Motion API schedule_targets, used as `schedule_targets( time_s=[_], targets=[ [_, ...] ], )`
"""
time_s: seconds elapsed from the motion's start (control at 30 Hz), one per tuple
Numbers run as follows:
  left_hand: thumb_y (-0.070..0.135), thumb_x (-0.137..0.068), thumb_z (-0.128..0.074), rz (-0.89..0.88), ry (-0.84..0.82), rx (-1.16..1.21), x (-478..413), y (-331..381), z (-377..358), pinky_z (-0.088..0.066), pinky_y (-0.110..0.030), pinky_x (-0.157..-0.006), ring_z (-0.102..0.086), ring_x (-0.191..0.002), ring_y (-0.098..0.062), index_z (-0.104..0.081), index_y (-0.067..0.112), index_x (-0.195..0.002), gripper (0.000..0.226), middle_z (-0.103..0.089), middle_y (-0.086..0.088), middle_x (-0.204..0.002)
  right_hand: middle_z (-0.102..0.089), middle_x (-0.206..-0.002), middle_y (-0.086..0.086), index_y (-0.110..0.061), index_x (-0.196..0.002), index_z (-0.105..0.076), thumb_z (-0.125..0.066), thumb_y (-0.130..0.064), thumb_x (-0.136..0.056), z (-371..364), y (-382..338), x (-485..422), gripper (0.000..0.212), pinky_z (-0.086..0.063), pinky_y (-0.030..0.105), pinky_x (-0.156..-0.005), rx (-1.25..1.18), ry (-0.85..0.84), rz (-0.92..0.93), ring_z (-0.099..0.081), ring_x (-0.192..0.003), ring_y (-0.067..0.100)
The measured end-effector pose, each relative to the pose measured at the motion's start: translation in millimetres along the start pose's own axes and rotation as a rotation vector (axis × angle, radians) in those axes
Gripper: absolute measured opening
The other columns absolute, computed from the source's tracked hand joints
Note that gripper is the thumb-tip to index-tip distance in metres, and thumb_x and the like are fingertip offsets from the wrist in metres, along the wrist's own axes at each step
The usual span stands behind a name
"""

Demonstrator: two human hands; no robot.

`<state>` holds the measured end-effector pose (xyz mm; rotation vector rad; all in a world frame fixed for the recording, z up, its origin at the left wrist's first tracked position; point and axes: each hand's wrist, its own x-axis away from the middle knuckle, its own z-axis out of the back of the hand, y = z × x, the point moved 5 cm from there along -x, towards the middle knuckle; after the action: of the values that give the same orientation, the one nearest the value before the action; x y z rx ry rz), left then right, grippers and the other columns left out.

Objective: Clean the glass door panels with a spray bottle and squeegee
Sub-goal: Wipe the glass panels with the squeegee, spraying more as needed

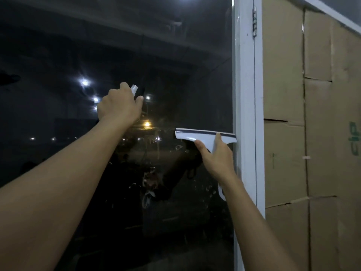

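Right hand (216,157): fingers wrapped tight on the handle of a white plastic squeegee with dark rubber blade (205,136), blade level against the dark glass door panel (117,45) at its right edge, one end touching the white painted door frame (244,94), presumably so the stroke leaves no strip unwiped. Left hand (119,106): closed around a small spray bottle with clear nozzle (134,88), raised nearer the panel's middle, nozzle toward the glass, likely to wet it. Brown cardboard sheets (312,114) stand beyond the frame.
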<state>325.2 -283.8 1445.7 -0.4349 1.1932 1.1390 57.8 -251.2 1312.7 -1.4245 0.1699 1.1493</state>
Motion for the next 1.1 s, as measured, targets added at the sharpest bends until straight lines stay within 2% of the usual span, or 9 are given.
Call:
schedule_targets(
  time_s=[0.1,0.17,0.23,0.3,0.43,0.6,0.8,0.93,1.1],
  targets=[
    [0.046,-0.101,-0.049,0.005,-0.005,0.015,1.4,1.4,-0.1,-0.037,-0.041,-0.068,-0.059,-0.099,-0.038,-0.048,0.007,-0.127,0.047,-0.059,-0.019,-0.113,-0.031,-0.153,0.007,-0.026,-0.155,-0.010,-0.051,-0.069,-0.085,-1.6,22.7,23.4,0.091,-0.039,0.035,-0.100,-0.013,-0.018,-0.053,-0.038,-0.133,0.024],
    [0.046,-0.100,-0.050,0.010,0.001,0.027,2.6,1.4,1.1,-0.038,-0.042,-0.067,-0.059,-0.097,-0.037,-0.048,0.007,-0.125,0.046,-0.059,-0.019,-0.111,-0.039,-0.143,0.008,-0.025,-0.149,-0.020,-0.054,-0.065,-0.086,4.0,20.3,25.3,0.082,-0.044,0.023,-0.085,-0.091,0.021,-0.035,-0.046,-0.115,0.016],
    [0.046,-0.100,-0.050,0.018,0.006,0.039,3.9,1.3,2.2,-0.038,-0.042,-0.066,-0.056,-0.089,-0.034,-0.048,0.007,-0.124,0.046,-0.059,-0.018,-0.110,-0.042,-0.130,0.001,-0.026,-0.145,-0.022,-0.056,-0.060,-0.088,11.1,3.4,16.0,0.075,-0.041,0.018,-0.073,-0.148,0.056,0.039,-0.045,-0.104,0.011],
    [0.046,-0.101,-0.050,0.023,0.007,0.044,4.3,1.0,1.9,-0.037,-0.042,-0.065,-0.049,-0.082,-0.029,-0.048,0.007,-0.124,0.046,-0.059,-0.018,-0.109,-0.039,-0.124,-0.001,-0.026,-0.146,-0.024,-0.054,-0.059,-0.090,17.3,-22.8,-2.3,0.071,-0.042,0.021,-0.074,-0.148,0.062,0.100,-0.045,-0.103,0.012],
    [0.047,-0.100,-0.049,0.014,0.004,0.036,3.6,0.1,1.8,-0.036,-0.041,-0.065,-0.056,-0.091,-0.033,-0.048,0.008,-0.125,0.046,-0.059,-0.017,-0.112,-0.047,-0.110,-0.002,-0.025,-0.127,-0.042,-0.056,-0.057,-0.090,25.2,-89.8,-45.7,0.050,-0.037,0.010,-0.057,-0.156,0.070,0.215,-0.049,-0.082,0.003],
    [0.049,-0.099,-0.050,0.035,0.013,0.033,2.2,-2.4,0.6,-0.033,-0.040,-0.065,-0.053,-0.087,-0.031,-0.049,0.009,-0.123,0.046,-0.057,-0.013,-0.104,-0.045,-0.093,-0.008,-0.019,-0.123,-0.046,-0.061,-0.056,-0.088,18.9,-119.4,-67.2,0.053,-0.034,0.015,-0.056,-0.074,0.057,0.237,-0.046,-0.073,0.006],
    [0.051,-0.098,-0.052,0.032,0.019,0.020,-4.4,-5.8,-1.9,-0.034,-0.040,-0.065,-0.052,-0.084,-0.029,-0.050,0.010,-0.124,0.049,-0.060,-0.015,-0.107,-0.045,-0.099,-0.007,-0.024,-0.117,-0.042,-0.063,-0.056,-0.087,10.6,-84.0,-40.9,0.048,-0.035,0.016,-0.059,-0.075,0.079,0.183,-0.045,-0.076,0.005],
    [0.053,-0.096,-0.053,0.008,0.057,-0.003,-5.1,-7.4,-2.7,-0.035,-0.041,-0.067,-0.061,-0.100,-0.040,-0.052,0.009,-0.124,0.052,-0.062,-0.019,-0.111,-0.051,-0.131,0.003,-0.024,-0.136,-0.041,-0.064,-0.059,-0.084,1.1,-47.6,-15.1,0.067,-0.049,0.036,-0.089,-0.156,0.051,0.105,-0.051,-0.114,0.020],
    [0.051,-0.097,-0.052,0.006,0.060,0.003,-3.5,-4.6,-4.0,-0.036,-0.041,-0.067,-0.061,-0.100,-0.039,-0.051,0.009,-0.124,0.051,-0.062,-0.018,-0.110,-0.047,-0.142,-0.001,-0.030,-0.143,-0.037,-0.061,-0.068,-0.081,-13.2,7.1,24.9,0.077,-0.038,0.035,-0.093,-0.175,0.061,0.037,-0.042,-0.131,0.023]
  ],
)
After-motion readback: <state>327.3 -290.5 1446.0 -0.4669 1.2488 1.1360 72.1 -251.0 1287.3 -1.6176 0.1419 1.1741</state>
